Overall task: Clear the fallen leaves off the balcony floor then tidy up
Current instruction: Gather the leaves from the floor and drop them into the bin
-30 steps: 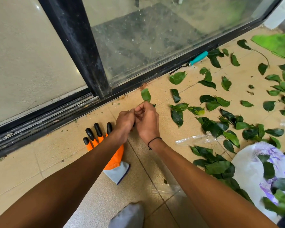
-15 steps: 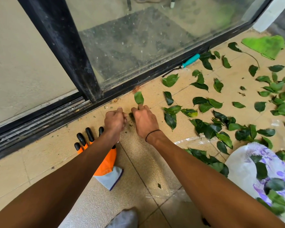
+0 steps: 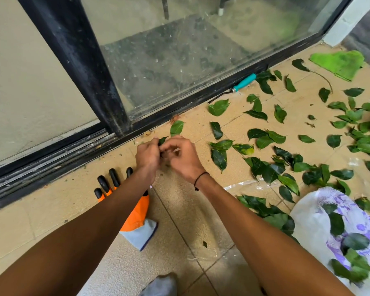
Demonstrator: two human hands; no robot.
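Many green fallen leaves [image 3: 269, 167] lie scattered over the beige tiled balcony floor [image 3: 179, 210], mostly to the right. My left hand [image 3: 147, 157] and my right hand [image 3: 185, 158] meet close to the sliding door track [image 3: 51, 154]. Between their fingertips sticks up a small dark leaf [image 3: 162, 140], pinched by both hands. One single leaf [image 3: 176, 128] lies on the floor just beyond my fingers. What else my left palm holds is hidden.
An orange glove [image 3: 137, 212] with black fingertips lies under my left forearm. A teal-handled tool [image 3: 244, 81] rests by the glass door. A green cloth [image 3: 340, 61] is far right. A white printed bag [image 3: 320, 223] with leaves on it sits right. My foot [image 3: 160, 285] shows below.
Half a second ago my hands were apart, fingertips down on the floor. Now they have come together again, lifted slightly, with a small leaf between them.
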